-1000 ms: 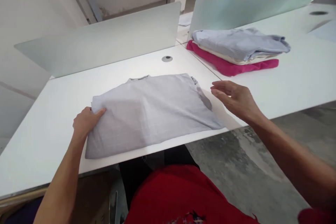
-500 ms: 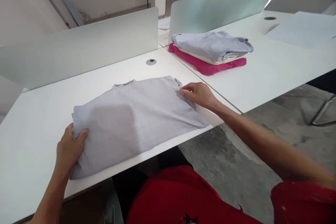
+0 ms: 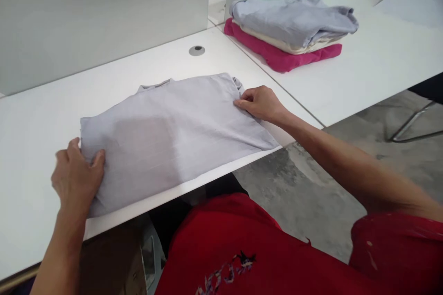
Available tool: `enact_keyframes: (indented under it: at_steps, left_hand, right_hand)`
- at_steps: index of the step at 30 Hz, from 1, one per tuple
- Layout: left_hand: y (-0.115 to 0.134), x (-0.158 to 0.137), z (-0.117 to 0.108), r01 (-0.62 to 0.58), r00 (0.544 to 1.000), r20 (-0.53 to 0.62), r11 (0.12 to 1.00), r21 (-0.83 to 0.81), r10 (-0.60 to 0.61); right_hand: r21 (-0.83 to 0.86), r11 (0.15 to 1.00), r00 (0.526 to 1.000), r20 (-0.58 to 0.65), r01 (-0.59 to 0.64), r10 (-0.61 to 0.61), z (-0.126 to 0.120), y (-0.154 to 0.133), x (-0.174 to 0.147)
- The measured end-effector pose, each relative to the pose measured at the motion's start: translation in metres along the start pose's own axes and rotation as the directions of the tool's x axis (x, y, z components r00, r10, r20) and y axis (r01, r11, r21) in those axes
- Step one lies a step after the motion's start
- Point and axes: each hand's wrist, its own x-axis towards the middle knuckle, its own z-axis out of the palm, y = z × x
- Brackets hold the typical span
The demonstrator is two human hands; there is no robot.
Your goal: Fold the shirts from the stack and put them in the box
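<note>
A light grey shirt [image 3: 148, 143] lies folded into a wide, flat shape along the front of the white table, its collar at the far edge. My left hand [image 3: 76, 173] is at its left edge, the thumb resting on the cloth and the fingers spread along the outside. My right hand [image 3: 261, 101] pinches the cloth at the shirt's upper right side, thumb and fingertips together. A rolled bit of fabric shows just behind those fingertips. A shadow falls across the left half of the shirt.
A stack of folded clothes stands at the back right: a light blue garment [image 3: 294, 18] on top, cream cloth beneath, a magenta garment [image 3: 284, 60] at the bottom. Frosted dividers [image 3: 121, 14] line the table's back. A cable hole [image 3: 196, 50] and a chair [image 3: 415, 120] are also visible.
The view has tilted downward and closer. My left hand has spread its fingers more at the left edge, where the corner lies neater. My right hand keeps its pinch on the shirt.
</note>
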Motion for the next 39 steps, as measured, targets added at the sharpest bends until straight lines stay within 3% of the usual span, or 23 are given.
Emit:
enact_keyframes:
  at_steps: [3,5,6,7,9,10,12,16,25,32,39]
  left_hand:
    - [0.02,-0.024,-0.001,-0.229,0.952,-0.194,0.972,0.049,0.234]
    - [0.043,-0.046,0.003,-0.472,0.853,-0.234,0.881,0.033,0.466]
    - [0.058,-0.058,0.006,-0.619,0.765,-0.224,0.786,0.004,0.604]
    - [0.073,-0.068,0.01,-0.762,0.63,-0.251,0.648,-0.014,0.735]
    - [0.103,-0.086,0.017,-0.911,0.402,-0.284,0.411,-0.032,0.87]
    - [0.116,-0.092,0.02,-0.94,0.337,-0.279,0.34,-0.037,0.899]
    - [0.136,-0.098,0.025,-0.964,0.265,-0.255,0.262,-0.046,0.93]
    - [0.148,-0.097,0.028,-0.974,0.227,-0.236,0.225,-0.032,0.945]
    - [0.143,-0.102,0.022,-0.98,0.197,-0.24,0.199,-0.014,0.951]
    - [0.134,-0.109,0.023,-0.988,0.157,-0.184,0.153,-0.032,0.97]
    - [0.132,-0.11,0.033,-0.983,0.172,-0.218,0.152,-0.105,0.961]
  right_hand:
    - [0.0,0.999,0.999,0.016,0.04,-0.04,-0.004,0.001,-0.003]
    - [0.011,0.998,0.997,0.044,0.057,-0.057,-0.008,0.002,-0.005]
    - [0.02,0.998,0.996,0.06,0.059,-0.06,-0.009,0.003,-0.006]
    - [0.031,0.998,0.995,0.075,0.057,-0.059,-0.01,0.003,-0.006]
    - [0.05,0.998,0.995,0.093,0.04,-0.044,-0.011,0.002,-0.007]
    - [0.058,0.998,0.995,0.096,0.03,-0.035,-0.011,0.002,-0.008]
    - [0.074,0.997,0.995,0.095,0.014,-0.021,-0.011,0.0,-0.008]
    - [0.107,0.994,0.995,0.092,0.02,-0.03,-0.01,0.001,-0.007]
    - [0.182,0.983,0.997,0.072,0.015,-0.029,-0.007,0.009,-0.006]
    - [0.089,0.996,0.999,0.033,0.033,-0.036,-0.006,0.012,-0.003]
    - [-0.028,0.996,0.997,0.005,0.08,-0.08,0.001,0.014,-0.003]
